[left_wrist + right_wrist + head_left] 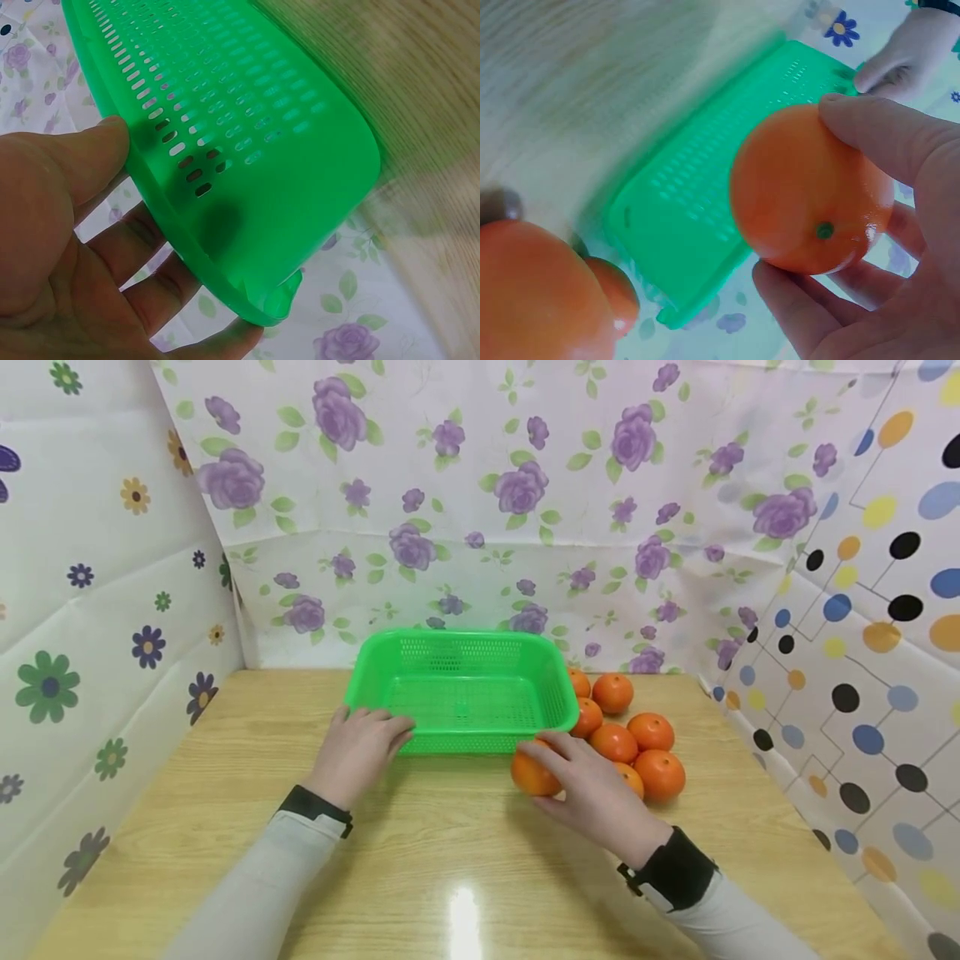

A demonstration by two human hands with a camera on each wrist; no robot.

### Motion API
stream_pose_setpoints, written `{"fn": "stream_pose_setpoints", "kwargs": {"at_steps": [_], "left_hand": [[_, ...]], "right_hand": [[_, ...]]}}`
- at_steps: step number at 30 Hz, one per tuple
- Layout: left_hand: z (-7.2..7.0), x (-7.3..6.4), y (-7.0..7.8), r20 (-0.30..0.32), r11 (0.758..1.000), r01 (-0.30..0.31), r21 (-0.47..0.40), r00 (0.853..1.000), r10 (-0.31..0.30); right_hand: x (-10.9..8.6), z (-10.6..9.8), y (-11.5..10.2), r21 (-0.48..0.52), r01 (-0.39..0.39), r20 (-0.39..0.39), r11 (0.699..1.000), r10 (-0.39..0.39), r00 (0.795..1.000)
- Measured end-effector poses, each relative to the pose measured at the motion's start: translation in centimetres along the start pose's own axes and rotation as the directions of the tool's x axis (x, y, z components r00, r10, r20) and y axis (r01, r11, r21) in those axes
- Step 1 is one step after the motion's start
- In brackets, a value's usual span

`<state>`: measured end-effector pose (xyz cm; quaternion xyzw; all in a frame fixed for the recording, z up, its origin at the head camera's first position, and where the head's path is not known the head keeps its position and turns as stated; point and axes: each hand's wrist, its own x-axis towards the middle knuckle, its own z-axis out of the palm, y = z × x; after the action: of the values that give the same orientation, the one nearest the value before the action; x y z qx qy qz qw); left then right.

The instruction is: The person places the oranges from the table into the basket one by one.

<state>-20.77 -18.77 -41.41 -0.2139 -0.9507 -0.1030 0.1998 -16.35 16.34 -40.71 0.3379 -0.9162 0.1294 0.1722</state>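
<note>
A green plastic basket (456, 743) with slotted walls stands on the table. At its front left corner, my left hand (362, 752) grips the rim, and in the left wrist view the thumb (101, 150) lies on the near side with the fingers across the rim. My right hand (600, 793) holds an orange (534, 772) just in front of the basket's front right corner. The right wrist view shows that orange (810, 191) between thumb and fingers, its small green stem end facing the camera.
Several more oranges (651, 732) lie together right of the basket, some beside its right wall and one partly hidden behind my right hand. The wooden table (450, 835) ends at a flowered cloth backdrop (480, 527), with patterned cloths on both sides.
</note>
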Motion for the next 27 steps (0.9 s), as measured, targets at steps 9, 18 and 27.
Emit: {"fn": "stream_pose_setpoints", "kwargs": {"at_steps": [9, 18, 27], "left_hand": [[0.2, 0.0, -0.3, -0.006, 1.000, 0.001, 0.003, 1.000, -0.001], [0.4, -0.1, -0.3, 0.009, 1.000, 0.009, -0.002, 1.000, -0.009], [0.2, -0.1, -0.2, 0.012, 1.000, 0.005, -0.002, 1.000, -0.005]], "right_hand": [[1.4, -1.5, 0.1, 0.004, 0.053, -0.100, 0.999, -0.052, 0.994], [3.2, -1.4, 1.3, -0.002, 0.008, -0.115, 1.000, -0.008, 0.993], [4.9, -0.8, 2.3, 0.074, -0.117, -0.089, 0.990, 0.124, 0.988]]}}
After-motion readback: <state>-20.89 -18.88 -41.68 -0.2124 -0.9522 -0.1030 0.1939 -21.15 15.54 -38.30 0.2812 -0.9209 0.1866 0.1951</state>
